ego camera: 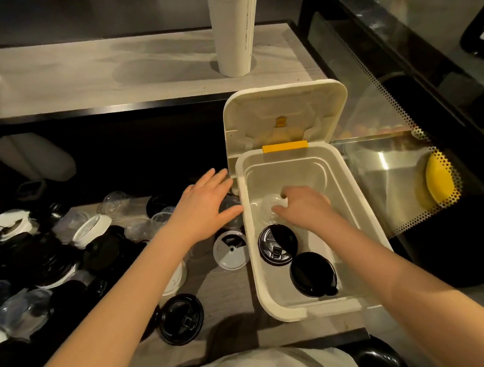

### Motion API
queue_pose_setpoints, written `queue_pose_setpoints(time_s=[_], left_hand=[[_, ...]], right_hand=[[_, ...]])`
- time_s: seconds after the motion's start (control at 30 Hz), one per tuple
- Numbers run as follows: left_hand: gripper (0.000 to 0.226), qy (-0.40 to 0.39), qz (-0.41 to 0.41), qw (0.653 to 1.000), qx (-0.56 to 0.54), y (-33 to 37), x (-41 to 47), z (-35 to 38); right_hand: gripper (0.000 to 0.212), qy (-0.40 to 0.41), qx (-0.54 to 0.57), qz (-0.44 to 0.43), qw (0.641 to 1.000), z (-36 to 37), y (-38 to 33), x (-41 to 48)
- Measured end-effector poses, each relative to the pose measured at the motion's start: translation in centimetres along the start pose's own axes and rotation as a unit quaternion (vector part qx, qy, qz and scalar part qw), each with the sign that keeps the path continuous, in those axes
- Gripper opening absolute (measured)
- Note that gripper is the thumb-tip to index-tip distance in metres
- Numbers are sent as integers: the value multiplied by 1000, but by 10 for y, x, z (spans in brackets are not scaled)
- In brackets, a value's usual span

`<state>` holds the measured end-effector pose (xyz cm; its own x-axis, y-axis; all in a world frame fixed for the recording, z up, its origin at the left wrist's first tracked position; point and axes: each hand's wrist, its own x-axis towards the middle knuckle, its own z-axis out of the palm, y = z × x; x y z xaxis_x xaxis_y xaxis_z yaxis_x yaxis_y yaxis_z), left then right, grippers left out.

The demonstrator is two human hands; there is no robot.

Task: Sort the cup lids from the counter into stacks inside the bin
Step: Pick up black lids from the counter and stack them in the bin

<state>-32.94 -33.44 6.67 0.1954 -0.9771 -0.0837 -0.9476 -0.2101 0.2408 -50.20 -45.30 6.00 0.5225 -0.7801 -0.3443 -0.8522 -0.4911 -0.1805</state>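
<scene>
1. Reaching inside the bin (292,311), the right hand (304,207) pinches a clear lid (269,210) beyond two black lids (278,243).
2. The left hand (202,209), fingers spread, hovers over loose lids (231,252) on the tabletop (228,290), beside the bin.

White cylinder (234,29) upright on shelf (100,72); glass case (394,130) right.
</scene>
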Motion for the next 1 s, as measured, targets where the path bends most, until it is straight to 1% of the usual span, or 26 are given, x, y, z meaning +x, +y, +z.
queue_pose_setpoints(time_s=[0.07, 0.17, 0.23, 0.27, 0.33, 0.43, 0.53, 0.6, 0.67, 0.73, 0.8, 0.93, 1.0], left_hand=[[67, 4, -30, 999, 14, -21, -7, -5], [64, -7, -70, 997, 16, -56, -22, -10], [62, -19, -95, 995, 7, -79, -33, -10], [62, -30, -107, 994, 3, -92, -38, -9], [61, -58, -127, 990, 9, -115, -47, -4], [62, -112, -152, 981, 44, -139, -56, 3], [69, -153, -151, 975, 61, -153, -64, 7], [82, -172, -140, 973, 56, -160, -69, 10], [99, -211, -137, 967, 47, -163, -75, 12], [112, -257, -132, 956, 54, -164, -81, 14], [113, -272, -120, 953, 65, -165, -86, 17], [98, -246, -99, 962, 61, -168, -96, 24], [93, -227, -91, 968, 53, -167, -100, 23]], right_hand=[[39, 73, 29, -35, 996, -14, -18, -8], [33, 166, 44, -105, 980, -24, -53, -18], [30, 196, 41, -161, 966, -23, -80, -24], [28, 199, 35, -185, 962, -20, -94, -25], [24, 183, 11, -212, 960, -7, -117, -24], [25, 105, -55, -190, 974, 20, -140, -20], [37, -8, -125, -108, 986, 48, -148, -15], [39, -65, -156, -45, 985, 74, -149, -8], [42, -106, -166, 8, 980, 97, -149, -2], [51, -116, -139, 66, 981, 113, -145, -1], [59, -116, -128, 70, 983, 120, -139, -3], [63, -97, -144, 28, 984, 124, -130, -8], [73, -95, -119, 30, 988, 119, -131, -11]])
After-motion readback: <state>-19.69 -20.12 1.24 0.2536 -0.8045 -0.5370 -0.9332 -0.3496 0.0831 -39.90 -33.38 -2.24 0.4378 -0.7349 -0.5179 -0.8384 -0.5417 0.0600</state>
